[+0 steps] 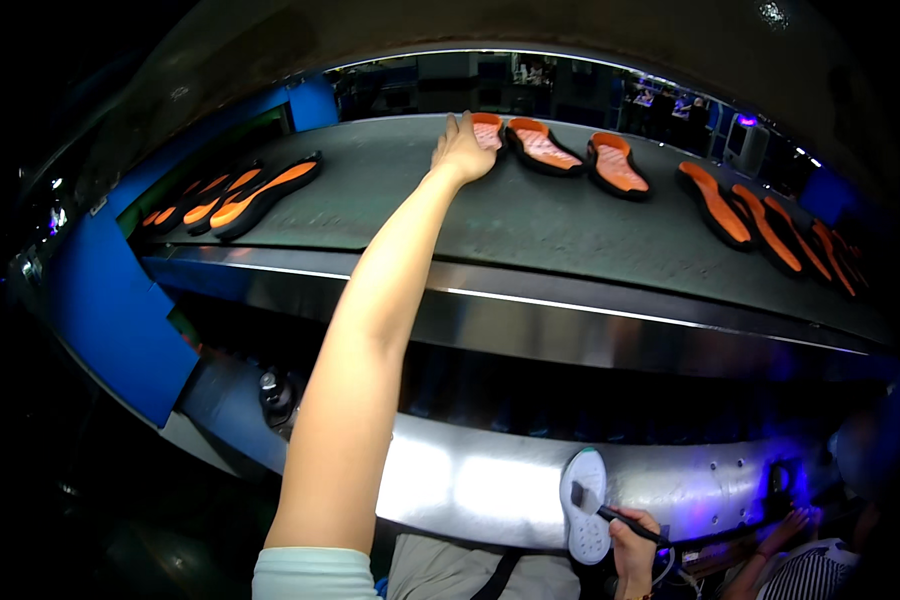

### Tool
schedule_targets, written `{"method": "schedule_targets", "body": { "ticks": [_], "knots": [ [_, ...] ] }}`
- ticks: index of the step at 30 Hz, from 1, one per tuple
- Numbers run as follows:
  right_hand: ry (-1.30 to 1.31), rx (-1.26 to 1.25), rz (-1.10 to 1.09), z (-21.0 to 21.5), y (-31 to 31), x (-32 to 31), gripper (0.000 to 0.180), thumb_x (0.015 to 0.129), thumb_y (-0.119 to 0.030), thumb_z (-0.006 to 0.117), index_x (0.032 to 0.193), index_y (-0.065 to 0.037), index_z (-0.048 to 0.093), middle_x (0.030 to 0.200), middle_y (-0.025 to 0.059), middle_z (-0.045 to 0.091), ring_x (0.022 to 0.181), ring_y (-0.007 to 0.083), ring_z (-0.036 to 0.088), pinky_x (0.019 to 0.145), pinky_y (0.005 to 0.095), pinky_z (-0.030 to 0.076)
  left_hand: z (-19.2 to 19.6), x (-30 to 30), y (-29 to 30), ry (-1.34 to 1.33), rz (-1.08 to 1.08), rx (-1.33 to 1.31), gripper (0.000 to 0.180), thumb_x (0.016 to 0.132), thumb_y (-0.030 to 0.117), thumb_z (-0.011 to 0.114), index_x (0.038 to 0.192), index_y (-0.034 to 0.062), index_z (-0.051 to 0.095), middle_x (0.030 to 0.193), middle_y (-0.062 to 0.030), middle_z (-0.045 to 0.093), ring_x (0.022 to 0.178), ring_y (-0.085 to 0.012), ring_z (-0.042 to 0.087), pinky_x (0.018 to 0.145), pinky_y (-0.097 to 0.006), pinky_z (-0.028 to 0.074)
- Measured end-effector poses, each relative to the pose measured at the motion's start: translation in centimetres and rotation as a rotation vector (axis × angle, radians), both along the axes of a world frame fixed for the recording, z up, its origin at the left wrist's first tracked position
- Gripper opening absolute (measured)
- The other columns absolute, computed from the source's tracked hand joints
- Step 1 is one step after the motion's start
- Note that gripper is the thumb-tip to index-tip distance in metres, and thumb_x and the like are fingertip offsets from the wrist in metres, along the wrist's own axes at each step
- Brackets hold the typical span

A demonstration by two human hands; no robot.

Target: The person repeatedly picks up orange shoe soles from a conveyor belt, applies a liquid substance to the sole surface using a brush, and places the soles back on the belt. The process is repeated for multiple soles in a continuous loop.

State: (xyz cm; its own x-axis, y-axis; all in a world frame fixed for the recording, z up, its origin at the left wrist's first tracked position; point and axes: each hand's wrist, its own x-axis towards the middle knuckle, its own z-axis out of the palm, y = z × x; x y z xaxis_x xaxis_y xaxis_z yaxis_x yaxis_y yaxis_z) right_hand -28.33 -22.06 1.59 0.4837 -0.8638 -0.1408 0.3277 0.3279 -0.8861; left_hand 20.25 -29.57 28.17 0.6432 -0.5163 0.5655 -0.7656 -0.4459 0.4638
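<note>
My left arm stretches across to the far side of the belt. There my left hand (463, 153) grips an orange and black shoe sole (487, 130) whose inner face looks whitish pink; the hand covers its left side. Low on the right, my right hand (633, 550) is closed around the black handle of a brush (620, 518). The brush's bristles lie over a white shoe sole (583, 535) at the near edge of the metal ledge. Beside my left hand sit two similar soles, one nearer (542, 150) and one farther right (620, 167).
Orange and black soles (270, 195) line the left of the dark belt (400, 165), with several more (717, 205) on its right. A dark bottle-like object (275, 395) stands left on the metal ledge (470, 480). Another person's hands (785, 530) are at lower right.
</note>
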Motion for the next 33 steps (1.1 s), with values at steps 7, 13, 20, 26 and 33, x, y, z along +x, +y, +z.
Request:
{"method": "schedule_targets", "body": {
  "ticks": [7,13,20,26,33],
  "knots": [
    [0.102,0.066,-0.04,-2.9,0.0,-2.2,0.028,0.072,0.002,0.061,0.098,0.007,0.054,0.092,0.0124,0.058,0.085,0.0194,0.055,0.077,0.0287,0.044,-2.3,1.2,-1.5,-0.337,0.159,0.521,0.041,0.077,0.016,0.05,0.116,0.0067,0.046,0.122,-0.0128,0.045,0.114,-0.0277,0.04,0.09,-0.036,0.036],
    [0.082,0.154,0.04,-2.9,-0.4,-0.6,0.025,0.073,0.005,0.056,0.098,0.007,0.055,0.096,0.0153,0.059,0.093,0.0243,0.055,0.085,0.0324,0.041,-0.4,-2.6,0.5,-0.71,-0.084,0.217,0.021,0.069,0.009,0.06,0.088,0.0045,0.052,0.081,-0.013,0.061,0.087,-0.0285,0.057,0.076,-0.039,0.041],
    [-0.024,0.171,-0.209,-2.9,-1.2,-1.3,0.016,0.074,0.002,0.056,0.09,0.0,0.055,0.086,0.0065,0.053,0.082,0.0168,0.053,0.077,0.0266,0.043,-4.0,-15.9,12.9,0.008,-0.645,-1.125,0.029,0.079,0.006,0.054,0.105,0.0011,0.042,0.09,-0.0106,0.052,0.081,-0.0116,0.053,0.072,-0.024,0.042],
    [-0.114,0.015,-0.084,0.4,-2.2,-0.5,0.019,0.077,-0.001,0.056,0.096,0.002,0.053,0.091,0.009,0.055,0.084,0.0164,0.053,0.078,0.0267,0.043,-8.8,-20.4,17.5,1.717,-1.148,-0.865,0.056,0.069,-0.002,0.049,0.122,-0.0035,0.032,0.113,-0.0177,0.048,0.101,-0.0236,0.052,0.087,-0.032,0.042],
    [-0.25,-0.054,-0.039,0.9,-1.5,-3.4,0.018,0.077,-0.002,0.055,0.094,0.002,0.053,0.092,0.0118,0.057,0.086,0.0205,0.056,0.079,0.0296,0.046,-21.9,-25.3,23.7,1.802,-1.263,-1.005,0.085,0.068,0.044,0.062,0.132,0.0025,0.023,0.128,-0.0141,0.039,0.113,-0.0258,0.045,0.096,-0.035,0.034]
  ]
}}
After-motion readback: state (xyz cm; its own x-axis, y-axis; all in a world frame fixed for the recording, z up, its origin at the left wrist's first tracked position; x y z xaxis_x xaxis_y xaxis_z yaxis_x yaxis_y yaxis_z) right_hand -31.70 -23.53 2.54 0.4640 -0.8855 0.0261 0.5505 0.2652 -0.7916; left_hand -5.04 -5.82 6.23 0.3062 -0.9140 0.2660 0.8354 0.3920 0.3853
